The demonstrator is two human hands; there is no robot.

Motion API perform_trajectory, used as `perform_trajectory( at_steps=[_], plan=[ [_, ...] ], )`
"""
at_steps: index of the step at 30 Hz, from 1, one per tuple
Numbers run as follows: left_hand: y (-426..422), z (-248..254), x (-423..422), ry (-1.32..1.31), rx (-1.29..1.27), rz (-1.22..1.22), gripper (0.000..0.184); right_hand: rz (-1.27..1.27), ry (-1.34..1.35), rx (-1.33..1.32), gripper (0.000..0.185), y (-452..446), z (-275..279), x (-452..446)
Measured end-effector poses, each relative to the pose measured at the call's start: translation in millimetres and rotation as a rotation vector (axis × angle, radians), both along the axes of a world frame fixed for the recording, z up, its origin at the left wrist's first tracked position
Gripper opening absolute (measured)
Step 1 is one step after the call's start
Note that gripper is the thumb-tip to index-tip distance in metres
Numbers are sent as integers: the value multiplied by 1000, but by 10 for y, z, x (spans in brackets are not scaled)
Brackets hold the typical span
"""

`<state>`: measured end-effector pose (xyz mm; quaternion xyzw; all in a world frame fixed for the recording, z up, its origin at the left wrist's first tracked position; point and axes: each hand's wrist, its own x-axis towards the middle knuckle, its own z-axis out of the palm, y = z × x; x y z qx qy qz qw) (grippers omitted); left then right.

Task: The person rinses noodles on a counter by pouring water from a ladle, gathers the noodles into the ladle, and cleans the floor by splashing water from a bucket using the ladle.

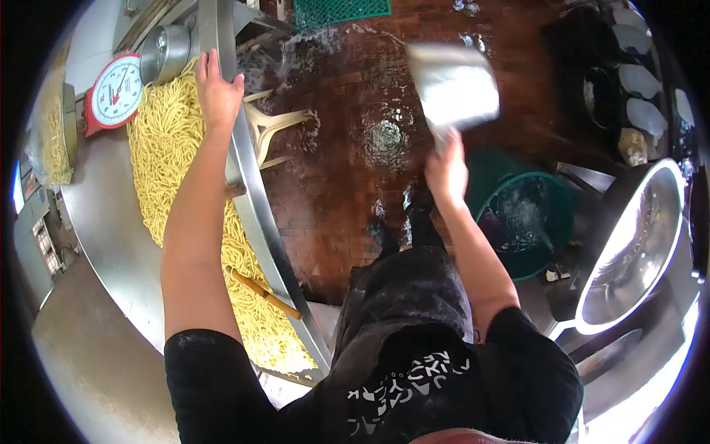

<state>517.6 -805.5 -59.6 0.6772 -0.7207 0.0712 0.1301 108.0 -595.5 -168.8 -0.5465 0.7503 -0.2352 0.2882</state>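
My left hand rests on the raised metal rim of the table, its fingers stretched out and holding nothing. Beneath that forearm a long heap of yellow noodles lies along the rim. A wooden-handled tool lies on the noodles nearer my body. Over the wet floor, my right hand is closed around the handle of a broad, flat metal blade. Motion blurs the blade, so its exact kind is unclear.
A red dial scale and a metal pot stand beyond the noodles. Below my right forearm is a green tub of water. A large shiny metal pan sits at the right. A pale stool stands beside the table.
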Motion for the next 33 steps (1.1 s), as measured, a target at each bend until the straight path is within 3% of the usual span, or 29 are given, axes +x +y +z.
perform_trajectory(
  at_steps=[4, 5, 9, 10, 12, 15, 16, 22, 25, 28, 31, 33],
  plan=[
    [-83, 9, -27, 19, 25, 8, 81, -166, 136, 246, 60, 1537, 9, -1255],
    [-60, 3, -17, 15, 32, 10, 82, -186, 222, 206, 62, 1974, -78, -1495],
    [-90, 14, -13, 6, 50, 1, 85, -402, 275, 318, 63, 2871, -444, -1974],
    [-85, 8, -15, 9, 48, -2, 85, -381, 397, 398, 65, 2910, -636, -2043],
    [-102, -12, 3, -9, 56, -6, 87, -340, 367, 686, 52, 3020, -1311, -2327],
    [-98, 1, -13, -6, 68, -8, 87, -56, 336, 1052, 38, 3147, -2552, -2768],
    [-102, -1, -15, -7, 82, 4, 88, 25, 320, 1135, 38, 2991, -2754, -2794],
    [-100, 27, -75, -66, 109, 32, 88, -129, 329, 1351, 39, 2366, -3195, -2702],
    [-118, 4, -61, -64, 105, 23, 89, 293, 610, 872, 48, 2722, -3595, -2863],
    [-89, -2, -19, -88, 107, 25, 89, -342, -148, 1001, 37, 2513, -3019, -2775],
    [-112, 14, -46, -93, 103, 29, 90, -685, -308, 795, 36, 2991, -2732, -2640],
    [-105, 31, -64, -82, 96, 37, 90, -659, -329, 570, 41, 3102, -2129, -2437]
  ],
)
